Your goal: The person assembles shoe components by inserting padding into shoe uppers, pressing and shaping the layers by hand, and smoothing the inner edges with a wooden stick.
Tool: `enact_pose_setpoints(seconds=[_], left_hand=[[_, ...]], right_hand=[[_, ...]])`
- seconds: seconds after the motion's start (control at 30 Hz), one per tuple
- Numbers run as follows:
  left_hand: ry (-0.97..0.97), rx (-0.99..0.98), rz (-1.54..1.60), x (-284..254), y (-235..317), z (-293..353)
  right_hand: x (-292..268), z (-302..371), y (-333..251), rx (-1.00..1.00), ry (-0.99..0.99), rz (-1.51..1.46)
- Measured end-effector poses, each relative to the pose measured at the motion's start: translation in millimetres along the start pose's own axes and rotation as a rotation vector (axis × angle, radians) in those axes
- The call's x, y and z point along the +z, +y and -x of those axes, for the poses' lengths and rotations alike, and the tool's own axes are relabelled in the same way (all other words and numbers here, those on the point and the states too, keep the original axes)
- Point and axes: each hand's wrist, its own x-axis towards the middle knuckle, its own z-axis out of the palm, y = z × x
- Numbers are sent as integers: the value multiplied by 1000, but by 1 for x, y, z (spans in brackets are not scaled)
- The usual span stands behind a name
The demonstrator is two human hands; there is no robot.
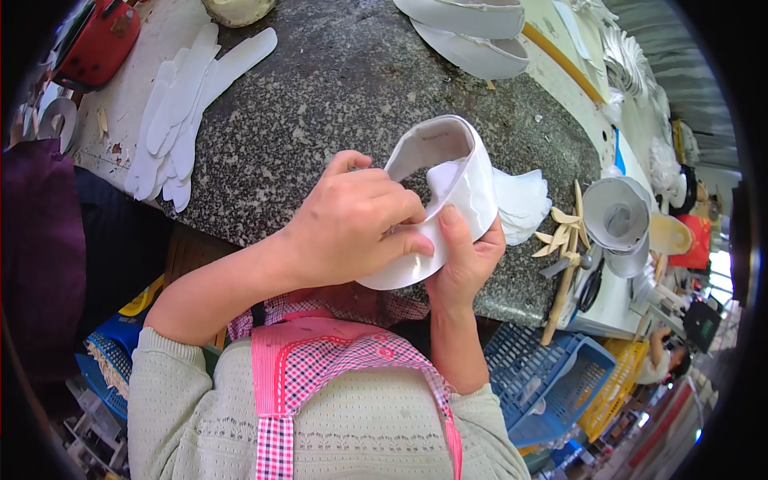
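The white shoe upper [448, 188] was held above the near edge of the speckled tabletop [320, 88], its long axis running from near left to far right. The left hand [352, 220] pinched its near end from the left; the right hand [468, 256] clasped it from beneath, thumb pressed on.

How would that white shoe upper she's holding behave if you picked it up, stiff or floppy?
Probably floppy: the white shoe upper curves into an open loop and bends under the left hand and right hand. Likely light, since fingertips alone support it. Its thin sheet material looks easy to crease.
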Motion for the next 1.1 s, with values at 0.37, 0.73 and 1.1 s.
enact_pose_setpoints(seconds=[0.37,0.73,1.1], left_hand=[[-525,-157,432,-11,-12,-12],[-476,-568,834,-21,-24,-21],[-119,-671,1040,-11,-17,-14]], right_hand=[[-18,-11,-20,396,-192,-472],[11,6,-14,310,-179,-350],[-4,13,-10,447,-224,-306]])
